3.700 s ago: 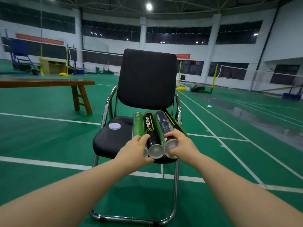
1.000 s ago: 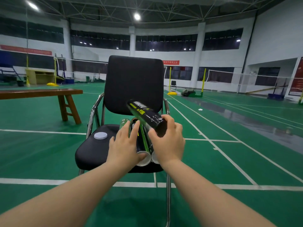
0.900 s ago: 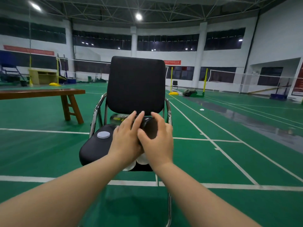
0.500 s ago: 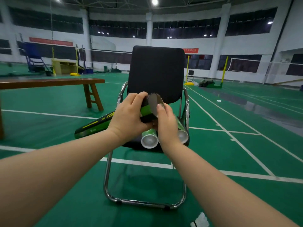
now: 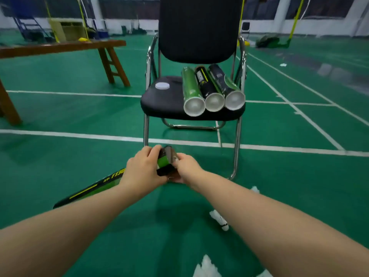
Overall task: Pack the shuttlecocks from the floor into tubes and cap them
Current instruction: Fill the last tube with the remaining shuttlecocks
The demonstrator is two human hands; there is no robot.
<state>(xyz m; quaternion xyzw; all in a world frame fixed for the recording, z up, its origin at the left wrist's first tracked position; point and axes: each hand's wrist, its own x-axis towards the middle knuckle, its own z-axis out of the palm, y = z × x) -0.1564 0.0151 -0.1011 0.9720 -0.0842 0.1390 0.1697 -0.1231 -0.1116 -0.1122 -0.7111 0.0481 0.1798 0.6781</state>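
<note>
Court floor [image 5: 60, 116] nearer now, left grip [image 5: 142, 170], right grip [image 5: 186, 167] clamped on tube [image 5: 163, 160] (lower than before).

- Black-green tube [image 5: 93, 189] is gripped near its end by left hand [image 5: 142, 169].
- Grey cap [image 5: 170, 154] there is pinched by right hand [image 5: 186, 169].
- Three tubes [image 5: 214, 90] are laid side by side on chair [image 5: 159, 100] seat, white lid [image 5: 162, 85] beside.
- Shuttlecocks [image 5: 218, 218] are scattered on floor [image 5: 79, 116], right.
</note>
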